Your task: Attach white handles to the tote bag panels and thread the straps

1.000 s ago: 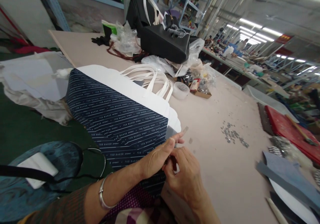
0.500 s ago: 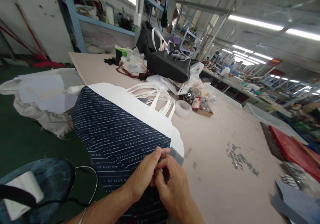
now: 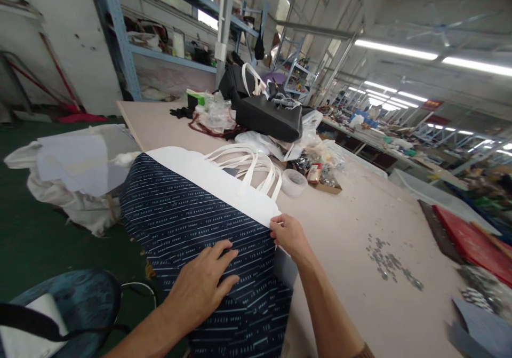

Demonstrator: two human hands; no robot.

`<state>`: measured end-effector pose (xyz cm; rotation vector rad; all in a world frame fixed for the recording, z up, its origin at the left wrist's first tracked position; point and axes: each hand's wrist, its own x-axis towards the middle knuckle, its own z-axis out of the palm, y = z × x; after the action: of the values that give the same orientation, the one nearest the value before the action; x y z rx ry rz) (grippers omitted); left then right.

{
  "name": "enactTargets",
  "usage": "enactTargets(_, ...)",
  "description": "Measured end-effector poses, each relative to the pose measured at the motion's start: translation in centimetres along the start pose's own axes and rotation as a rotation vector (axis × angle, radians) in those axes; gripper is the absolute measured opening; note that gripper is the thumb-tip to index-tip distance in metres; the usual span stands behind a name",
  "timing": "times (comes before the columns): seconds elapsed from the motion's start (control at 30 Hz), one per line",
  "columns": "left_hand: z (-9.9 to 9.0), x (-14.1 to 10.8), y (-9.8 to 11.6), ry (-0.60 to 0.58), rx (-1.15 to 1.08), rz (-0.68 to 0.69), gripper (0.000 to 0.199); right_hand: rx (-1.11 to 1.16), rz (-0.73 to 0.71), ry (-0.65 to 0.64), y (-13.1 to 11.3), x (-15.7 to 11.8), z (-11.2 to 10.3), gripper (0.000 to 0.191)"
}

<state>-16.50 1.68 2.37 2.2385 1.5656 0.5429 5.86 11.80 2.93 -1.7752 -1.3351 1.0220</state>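
Note:
Navy fabric [image 3: 176, 208] with slanted white lines and lettering drapes over the table's near left edge. White scalloped-edged panels [image 3: 200, 172] with white strap handles [image 3: 262, 174] lie beyond it, partly beneath it. My left hand [image 3: 204, 275] rests on or just over the fabric, fingers apart and holding nothing. At the fabric's right corner, beside the white panels, my right hand [image 3: 288, 234] pinches the edge between thumb and fingers. Whether a white panel is also in that pinch is hidden.
Small metal pieces [image 3: 390, 262] lie scattered on the table [image 3: 344, 288]. Farther back are a tape roll [image 3: 294, 182], a cardboard box [image 3: 326, 184] and a black bag [image 3: 272, 115]. A blue stool [image 3: 76, 310] stands at left.
My hands were together at the fabric's corner and have parted. The left moved left and now lies spread over the fabric; the right moved up to pinch the corner. More fabric shows near me.

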Motion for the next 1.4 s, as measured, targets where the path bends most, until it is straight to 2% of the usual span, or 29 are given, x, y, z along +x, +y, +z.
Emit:
enactTargets(0.13, 0.4, 0.1, -0.2, 0.001, 0.016, 0.031, 0.037, -0.034, -0.089, -0.023, -1.7, -0.9, 1.8, 0.007)
enactTargets(0.23, -0.3, 0.1, 0.0, 0.035, -0.066, 0.04, 0.03, -0.043, -0.208, 0.038, -3.5, -2.6, 2.8, 0.011)
enactTargets(0.33, -2.4, -0.5, 0.8, 0.171, -0.216, 0.107, 0.022, -0.051, -0.342, 0.126, -5.4, -4.9, 1.2, 0.018)
enactTargets(0.4, -4.3, -1.1, 1.5, 0.314, -0.283, 0.165, 0.021, -0.036, -0.391, 0.14, -6.4, -7.1, -2.1, 0.025)
enactTargets(0.47, -6.4, -1.6, 2.1, 0.423, -0.314, 0.188, 0.018, -0.038, -0.381, 0.128, -6.8, -9.7, -7.0, 0.032)
enactTargets(0.57, -8.5, -1.7, 2.7, 0.461, -0.336, 0.158, 0.016, -0.153, -0.283, 0.142, -5.4, -14.2, -15.2, 0.037)
enactTargets(0.63, -8.8, -1.0, 3.0, 0.394, -0.342, 0.126, 0.018, -0.226, -0.16, 0.135, -2.9, -17.2, -19.8, 0.038)
enactTargets(0.7, -8.1, 0.1, 3.5, 0.264, -0.336, 0.101, 0.022, -0.26, -0.001, 0.091, 0.6, -19.9, -23.2, 0.038)
enactTargets(0.77, -6.5, 1.3, 4.4, 0.103, -0.308, 0.098, 0.025, -0.278, 0.118, 0.098, 4.6, -22.1, -25.5, 0.038)
enactTargets(0.83, -4.3, 2.2, 5.9, -0.047, -0.264, 0.114, 0.027, -0.33, 0.167, 0.258, 8.4, -23.9, -26.5, 0.036)
enactTargets(0.9, -1.8, 2.7, 7.7, -0.175, -0.202, 0.161, 0.028, -0.378, 0.17, 0.44, 11.1, -25.2, -26.1, 0.037)
enactTargets(0.97, 0.4, 2.8, 9.6, -0.276, -0.121, 0.231, 0.03, -0.339, 0.155, 0.471, 12.5, -25.9, -24.0, 0.038)
enactTargets(1.07, 2.6, 2.8, 12.0, -0.375, 0.064, 0.329, 0.032, -0.188, 0.049, 0.31, 12.4, -26.0, -18.8, 0.035)
enactTargets(1.13, 3.3, 3.0, 13.0, -0.405, 0.162, 0.355, 0.034, -0.132, -0.028, 0.216, 11.7, -25.7, -15.2, 0.031)
enactTargets(1.2, 3.5, 3.5, 13.5, -0.431, 0.2, 0.366, 0.035, -0.093, -0.049, 0.174, 11.2, -25.4, -12.5, 0.029)
enactTargets(1.3, 3.5, 4.4, 13.6, -0.477, 0.204, 0.376, 0.037, -0.042, 0.018, 0.138, 10.9, -25.0, -10.4, 0.024)
enactTargets(1.4, 3.6, 5.4, 13.6, -0.527, 0.19, 0.38, 0.038, -0.028, 0.071, 0.068, 10.8, -24.9, -10.0, 0.019)
